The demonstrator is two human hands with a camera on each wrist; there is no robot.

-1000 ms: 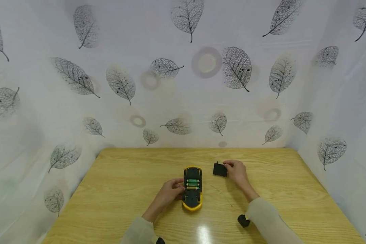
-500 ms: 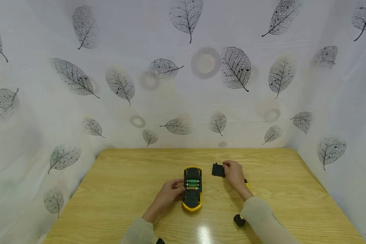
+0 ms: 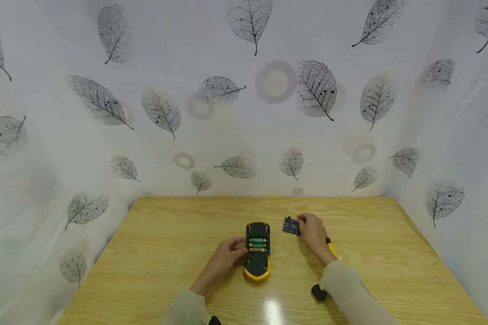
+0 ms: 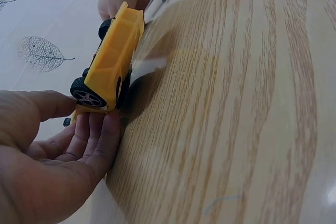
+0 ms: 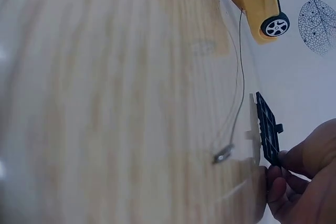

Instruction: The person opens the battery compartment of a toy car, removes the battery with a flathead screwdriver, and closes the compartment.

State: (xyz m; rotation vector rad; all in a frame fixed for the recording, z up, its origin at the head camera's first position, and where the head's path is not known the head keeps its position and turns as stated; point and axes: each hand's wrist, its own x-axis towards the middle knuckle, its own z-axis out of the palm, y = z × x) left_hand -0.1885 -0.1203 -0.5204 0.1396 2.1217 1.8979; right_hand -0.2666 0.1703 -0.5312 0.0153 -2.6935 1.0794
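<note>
A yellow toy car [image 3: 257, 269] lies upside down on the table with its black underside up. Several green batteries [image 3: 258, 245] sit in its uncovered compartment. My left hand [image 3: 224, 258] holds the car by its left side; in the left wrist view, the thumb is by a wheel [image 4: 87, 94] and the fingers are under the body. To the right of the car, my right hand [image 3: 313, 232] pinches the edge of a black battery cover [image 3: 290, 226], ribbed face showing. Seen from the right wrist, the cover [image 5: 268, 128] stands on edge just above the tabletop, a small tab sticking out.
A screwdriver with a yellow and black handle [image 3: 330, 246] lies beside my right forearm, partly hidden by it. From the car a thin wire [image 5: 242, 72] runs over the wooden table [image 3: 179, 225] to a small metallic end [image 5: 223, 154]. Leaf-patterned sheeting [image 3: 244, 135] surrounds the table.
My right hand has shifted slightly left and turned the battery cover, so its ribbed face shows instead of the plain dark one. More of the screwdriver is visible. Left hand and car stay put.
</note>
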